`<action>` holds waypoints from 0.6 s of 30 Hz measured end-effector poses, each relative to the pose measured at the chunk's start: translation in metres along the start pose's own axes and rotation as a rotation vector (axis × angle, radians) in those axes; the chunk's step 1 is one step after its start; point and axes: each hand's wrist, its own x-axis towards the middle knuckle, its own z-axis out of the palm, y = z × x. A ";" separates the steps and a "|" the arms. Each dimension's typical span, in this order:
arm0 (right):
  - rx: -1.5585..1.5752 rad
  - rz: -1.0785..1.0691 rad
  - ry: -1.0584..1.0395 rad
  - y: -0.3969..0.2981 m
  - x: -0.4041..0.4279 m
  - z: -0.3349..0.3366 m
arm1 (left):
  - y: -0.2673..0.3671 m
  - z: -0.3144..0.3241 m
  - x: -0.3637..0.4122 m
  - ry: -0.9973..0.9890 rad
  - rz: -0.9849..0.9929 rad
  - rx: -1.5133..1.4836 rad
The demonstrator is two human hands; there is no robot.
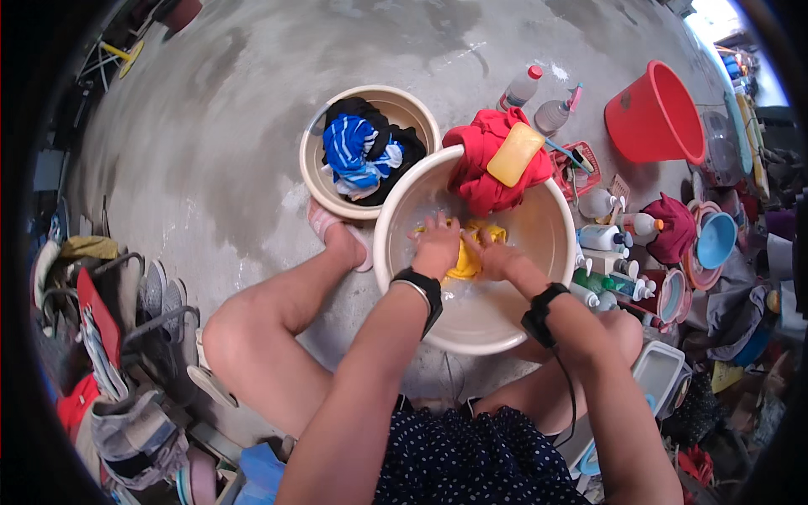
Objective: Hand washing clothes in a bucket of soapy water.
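Note:
In front of me stands a large cream plastic basin (pixel 435 338) with a little water in it. A wet yellow cloth (pixel 467 264) lies bunched on its bottom. My left hand (pixel 437 245) rests at the cloth's left side, palm down with its fingers spread. From the right, my right hand (pixel 497 255) touches the cloth; whether its fingers grip the fabric is hard to see. Over the far rim hangs a bundled red garment (pixel 473 158), and a yellow bar of soap (pixel 516 154) sits on top of it.
A smaller cream basin (pixel 404 104) holding black and blue clothes (pixel 349 148) stands beyond, at left. To the right are a red bucket (pixel 650 117), a spray bottle (pixel 553 115), a red basket (pixel 584 161) with brushes and several pump bottles (pixel 600 237). Shoes (pixel 163 297) crowd the left side.

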 end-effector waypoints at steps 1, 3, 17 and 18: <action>-0.036 0.051 -0.026 0.000 0.009 0.005 | 0.004 0.010 0.002 -0.013 0.002 0.009; -0.062 0.051 -0.044 -0.002 0.034 0.019 | 0.007 0.028 0.005 -0.013 0.072 0.219; 0.047 0.131 -0.105 0.030 0.113 0.072 | -0.035 0.106 0.077 -0.419 0.336 0.567; 0.044 0.141 -0.082 0.032 0.103 0.063 | -0.028 0.097 0.076 -0.405 0.269 0.550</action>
